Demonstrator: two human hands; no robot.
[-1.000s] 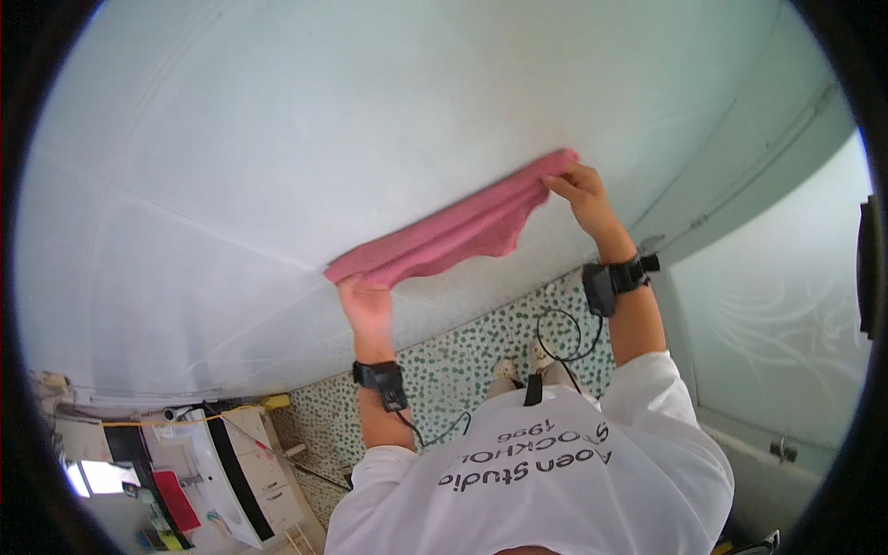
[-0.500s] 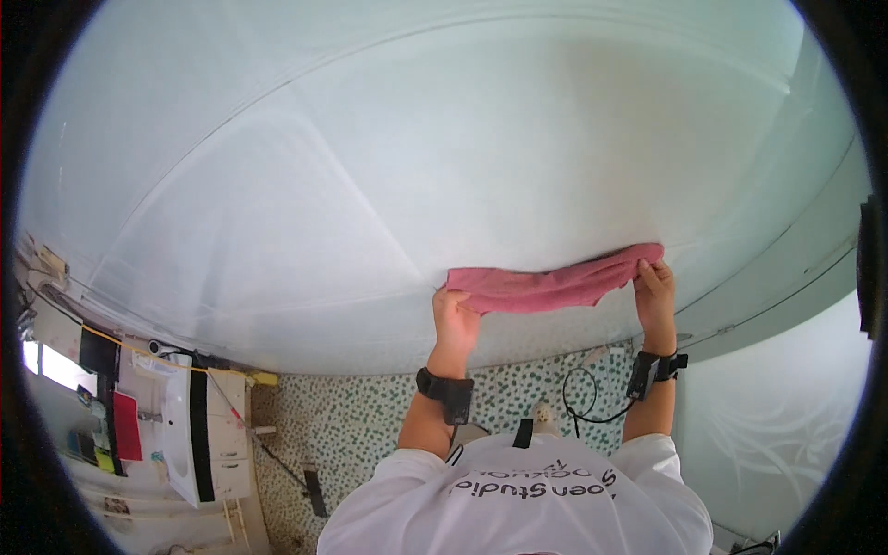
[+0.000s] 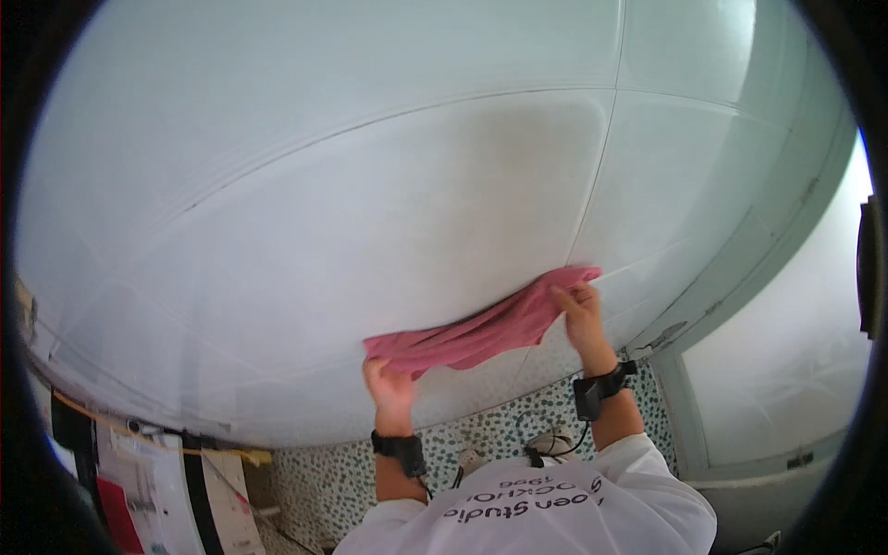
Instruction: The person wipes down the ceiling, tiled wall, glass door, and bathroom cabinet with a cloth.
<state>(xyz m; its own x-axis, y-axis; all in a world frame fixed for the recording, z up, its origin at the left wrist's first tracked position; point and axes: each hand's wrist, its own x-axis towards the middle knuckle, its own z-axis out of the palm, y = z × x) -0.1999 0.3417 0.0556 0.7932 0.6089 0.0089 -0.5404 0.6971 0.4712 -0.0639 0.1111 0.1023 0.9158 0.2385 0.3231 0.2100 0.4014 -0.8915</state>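
Observation:
A pink cloth is stretched lengthwise between my two hands, sagging in folds, in front of the pale tiled wall. Its lower left end is pinched in my left hand, with the thumb over the fabric. My right hand grips the other end, which sits higher. Whether the cloth touches the wall I cannot tell. Each wrist wears a black strapped device, the left and the right.
Green-and-white speckled flooring lies below, with my shoes on it. To the right stands a frosted door panel in a pale frame. At lower left are a white cabinet, a red item and a yellow-ended pole.
Both hands have shifted left and the left one lower, so the cloth now slopes more. The view has turned, showing more of the door at right and the tile joints.

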